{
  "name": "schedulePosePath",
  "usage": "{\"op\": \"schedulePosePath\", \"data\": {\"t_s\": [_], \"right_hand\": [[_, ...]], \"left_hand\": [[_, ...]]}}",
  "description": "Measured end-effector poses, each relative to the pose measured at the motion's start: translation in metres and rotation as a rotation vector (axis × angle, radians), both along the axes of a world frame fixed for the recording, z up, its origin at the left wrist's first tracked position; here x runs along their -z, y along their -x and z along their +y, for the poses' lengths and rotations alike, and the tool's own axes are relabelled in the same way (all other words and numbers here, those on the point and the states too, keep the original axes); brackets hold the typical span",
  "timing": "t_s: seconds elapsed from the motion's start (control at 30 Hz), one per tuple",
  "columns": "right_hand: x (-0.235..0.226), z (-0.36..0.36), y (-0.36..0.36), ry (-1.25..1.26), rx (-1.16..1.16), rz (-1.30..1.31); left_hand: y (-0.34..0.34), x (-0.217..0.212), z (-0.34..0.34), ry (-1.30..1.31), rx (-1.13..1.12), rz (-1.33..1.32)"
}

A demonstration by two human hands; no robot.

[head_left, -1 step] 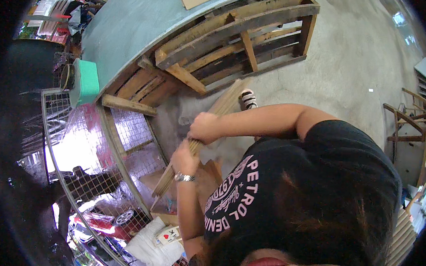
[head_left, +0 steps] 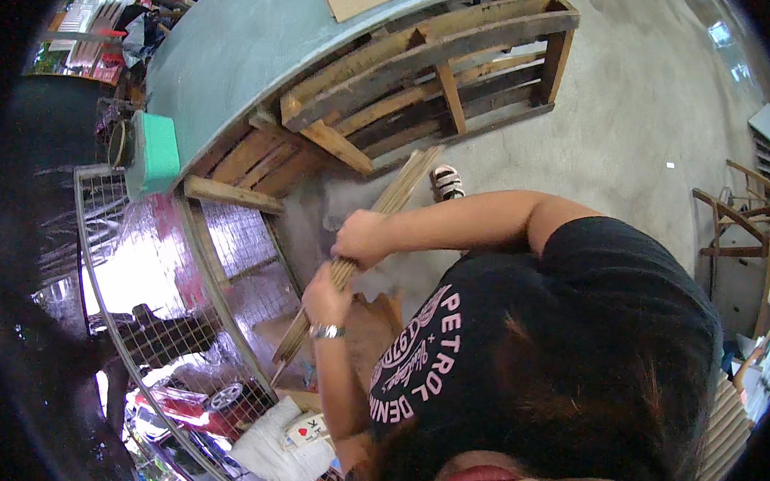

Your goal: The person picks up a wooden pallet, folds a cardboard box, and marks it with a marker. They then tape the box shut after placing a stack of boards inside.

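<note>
A bundle of long, thin wooden sticks [head_left: 404, 182] runs slantwise in front of my body, its far end toward the upper right and its near end toward the lower left. My right hand [head_left: 363, 238] is closed round the middle of the bundle. Just below it, my left hand [head_left: 326, 295], with a metal watch [head_left: 327, 331] at the wrist, also grips the sticks. The two hands sit close together, and the fingers are partly hidden behind them.
Beyond the sticks, a wooden pallet frame [head_left: 449, 96] leans along a grey-green table [head_left: 229, 58]. A green block [head_left: 153, 154] sits at the table's corner. Wire mesh [head_left: 158, 333] stands at left, near a white cloth [head_left: 274, 448]. A wooden stand [head_left: 739, 215] is at far right.
Both hands have shifted slightly left and toward me along with the bundle. They keep their grip on the sticks.
</note>
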State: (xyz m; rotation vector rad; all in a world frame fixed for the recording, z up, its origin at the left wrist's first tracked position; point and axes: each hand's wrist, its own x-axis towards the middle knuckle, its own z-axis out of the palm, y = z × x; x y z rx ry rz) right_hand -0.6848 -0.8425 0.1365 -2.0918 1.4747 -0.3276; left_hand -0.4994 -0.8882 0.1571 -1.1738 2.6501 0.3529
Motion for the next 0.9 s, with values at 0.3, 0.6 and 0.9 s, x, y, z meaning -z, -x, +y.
{"op": "schedulePosePath", "data": {"t_s": [0.3,0.6,0.9], "right_hand": [[0.131,-0.127,0.25,-0.393,0.785,-0.064],[0.194,-0.067,0.338,-0.438,1.167,0.354],[0.169,-0.024,0.273,-0.436,1.446,0.315]], "left_hand": [[-0.087,0.023,-0.108,-0.013,-0.234,0.005],[-0.065,0.026,-0.173,-0.01,-0.216,-0.013],[-0.091,-0.003,-0.246,-0.131,-0.132,-0.019]]}}
